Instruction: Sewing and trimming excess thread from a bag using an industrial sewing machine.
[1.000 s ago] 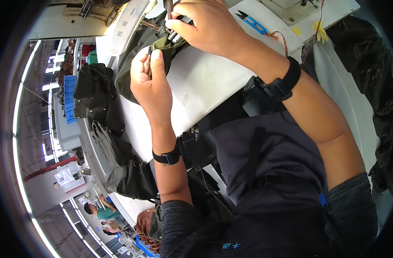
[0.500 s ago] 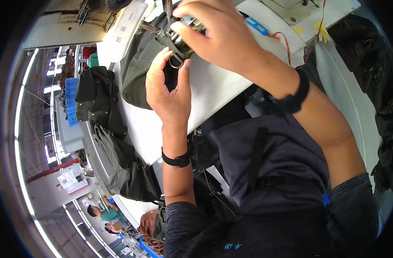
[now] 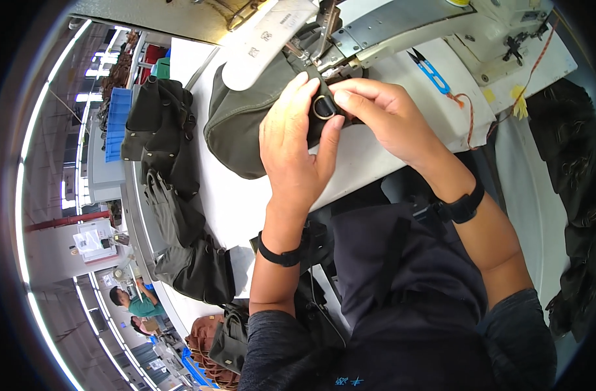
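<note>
A dark olive fabric bag [image 3: 242, 133] lies on the white table with its edge under the needle area of a sewing machine [image 3: 382, 29]. A metal ring [image 3: 324, 107] on a black strap loop sits at that edge. My left hand [image 3: 291, 143] lies over the bag, fingers along the seam and thumb on the other side of the ring, gripping the fabric. On the right of the ring, my right hand [image 3: 395, 124] pinches the bag's edge between thumb and forefinger. Part of the edge is hidden by the fingers.
Blue thread snips [image 3: 431, 73] with an orange cord lie right of the machine bed. Several dark bags [image 3: 158, 124] line the left side, beside a blue crate [image 3: 118, 124]. More dark bags [image 3: 568, 195] hang at right. A person in green [image 3: 141, 306] is far left.
My right hand has come down from the machine's needle area to the bag's edge beside the ring. My left hand stays at the ring, its fingers now straighter. The whole view has shifted.
</note>
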{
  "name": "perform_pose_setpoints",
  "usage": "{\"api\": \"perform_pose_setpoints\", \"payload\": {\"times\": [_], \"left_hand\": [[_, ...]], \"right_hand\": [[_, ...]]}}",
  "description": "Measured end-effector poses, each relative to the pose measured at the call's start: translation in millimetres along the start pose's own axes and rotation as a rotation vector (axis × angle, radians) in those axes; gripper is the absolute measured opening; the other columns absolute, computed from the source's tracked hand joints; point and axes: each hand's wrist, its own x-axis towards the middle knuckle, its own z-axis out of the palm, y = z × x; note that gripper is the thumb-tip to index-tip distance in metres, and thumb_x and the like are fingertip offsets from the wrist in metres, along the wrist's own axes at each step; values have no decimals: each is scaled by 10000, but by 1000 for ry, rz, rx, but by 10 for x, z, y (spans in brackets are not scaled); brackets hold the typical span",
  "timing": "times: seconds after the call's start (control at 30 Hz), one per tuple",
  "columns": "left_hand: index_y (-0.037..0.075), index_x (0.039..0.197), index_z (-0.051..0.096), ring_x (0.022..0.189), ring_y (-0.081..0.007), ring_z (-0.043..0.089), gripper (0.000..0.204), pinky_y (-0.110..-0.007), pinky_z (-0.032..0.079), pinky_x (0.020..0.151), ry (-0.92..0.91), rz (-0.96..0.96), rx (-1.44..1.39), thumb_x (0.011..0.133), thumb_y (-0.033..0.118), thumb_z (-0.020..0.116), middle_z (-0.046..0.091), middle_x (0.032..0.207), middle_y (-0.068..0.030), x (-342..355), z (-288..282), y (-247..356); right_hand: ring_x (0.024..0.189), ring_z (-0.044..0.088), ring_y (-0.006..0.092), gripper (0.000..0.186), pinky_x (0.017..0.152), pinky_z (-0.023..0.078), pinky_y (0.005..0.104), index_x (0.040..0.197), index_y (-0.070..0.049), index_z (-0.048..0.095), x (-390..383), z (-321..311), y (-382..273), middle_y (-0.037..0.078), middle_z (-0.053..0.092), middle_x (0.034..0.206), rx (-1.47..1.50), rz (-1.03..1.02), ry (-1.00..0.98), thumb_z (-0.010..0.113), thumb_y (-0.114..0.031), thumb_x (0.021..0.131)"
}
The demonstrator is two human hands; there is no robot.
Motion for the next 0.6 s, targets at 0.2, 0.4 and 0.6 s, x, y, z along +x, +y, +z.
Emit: {"api": "perform_pose_setpoints", "payload": {"times": [0.2, 0.4, 0.6], "left_hand": [[-1, 1283, 650, 1175, -322, 663, 336, -408, 476, 1003, -5, -85, -1, 955, 73, 653, 689, 1273, -180, 88, -66, 133], [-3, 1224, 683, 1128, -307, 690, 289, -389, 489, 984, 134, -116, -129, 940, 35, 642, 719, 1216, -165, 43, 100, 62], [1, 1205, 701, 1113, -292, 698, 274, -374, 487, 975, 195, -124, -130, 940, 31, 643, 730, 1200, -163, 42, 175, 30]], "right_hand": [[922, 603, 53, 269, 819, 495, 236, 1172, 59, 710, -36, 71, -203, 4, 710, 1000, -58, -4, 40, 627, -156, 1035], [872, 590, 42, 267, 774, 486, 223, 1125, 66, 723, -36, 92, -201, -7, 706, 953, -115, -7, 104, 641, -165, 1020], [856, 574, 31, 255, 759, 477, 212, 1125, 60, 724, -4, 81, -225, -21, 697, 935, -107, 10, 90, 637, -155, 1019]]}}
